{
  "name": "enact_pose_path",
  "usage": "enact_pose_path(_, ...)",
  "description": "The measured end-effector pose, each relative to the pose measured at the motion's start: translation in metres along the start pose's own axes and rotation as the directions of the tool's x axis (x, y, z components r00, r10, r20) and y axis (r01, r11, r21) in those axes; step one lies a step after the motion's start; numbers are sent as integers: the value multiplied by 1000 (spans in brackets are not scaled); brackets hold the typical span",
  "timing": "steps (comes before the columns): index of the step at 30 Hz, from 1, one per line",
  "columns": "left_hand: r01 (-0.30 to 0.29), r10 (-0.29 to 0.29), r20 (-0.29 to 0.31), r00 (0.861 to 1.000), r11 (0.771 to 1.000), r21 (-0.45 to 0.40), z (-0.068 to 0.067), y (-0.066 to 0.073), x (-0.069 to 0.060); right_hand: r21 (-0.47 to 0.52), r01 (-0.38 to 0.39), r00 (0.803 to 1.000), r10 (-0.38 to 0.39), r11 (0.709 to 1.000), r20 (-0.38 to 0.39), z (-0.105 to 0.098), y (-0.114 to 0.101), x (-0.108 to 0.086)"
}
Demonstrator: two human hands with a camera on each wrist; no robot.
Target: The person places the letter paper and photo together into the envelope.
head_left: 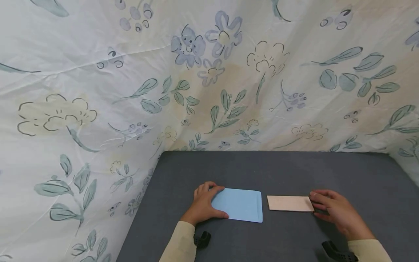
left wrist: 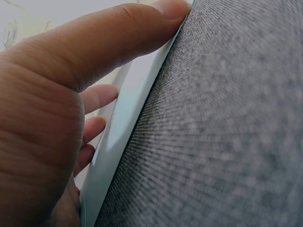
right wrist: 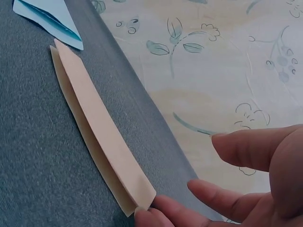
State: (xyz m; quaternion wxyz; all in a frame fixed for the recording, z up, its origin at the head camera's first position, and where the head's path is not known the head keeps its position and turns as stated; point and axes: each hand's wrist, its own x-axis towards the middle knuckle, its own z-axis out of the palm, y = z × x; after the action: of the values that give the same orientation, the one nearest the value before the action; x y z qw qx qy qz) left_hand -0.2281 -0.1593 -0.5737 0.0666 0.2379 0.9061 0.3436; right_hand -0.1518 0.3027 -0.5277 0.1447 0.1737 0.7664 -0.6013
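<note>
On the dark table lies a light blue paper envelope (head_left: 240,205), (left wrist: 124,113), (right wrist: 47,19). My left hand (head_left: 205,205), (left wrist: 52,94) grips its left part, thumb along the near edge and fingertips at the far edge. To its right, separated by a small gap, is a folded pale pink paper (head_left: 289,203), (right wrist: 106,127), its two layers slightly parted along one long side. My right hand (head_left: 338,211), (right wrist: 246,189) is at the paper's right end, fingers loosely bent, some fingertips touching the corner; the others stand apart from it in the right wrist view.
A dark grey tabletop (head_left: 255,169) lies under both papers. White cloth with flowers and leaves (head_left: 196,91) hangs behind the table and along its left side, and also shows at the right edge. Black wrist bands (head_left: 203,239) are on both wrists.
</note>
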Motion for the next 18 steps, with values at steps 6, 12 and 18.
enact_pose_path(6,-7,7,-1,1000,1000,-13,0,0,2,-10,-4,1000,4,1000,16,4,-3,-1)
enact_pose_path(12,1,-1,1,1000,1000,-10,-1,1,1,-6,13,1000,-13,1000,25,11,-7,-1)
enact_pose_path(18,10,-10,1,1000,1000,8,1,0,2,10,59,998,-59,998,33,15,-8,1)
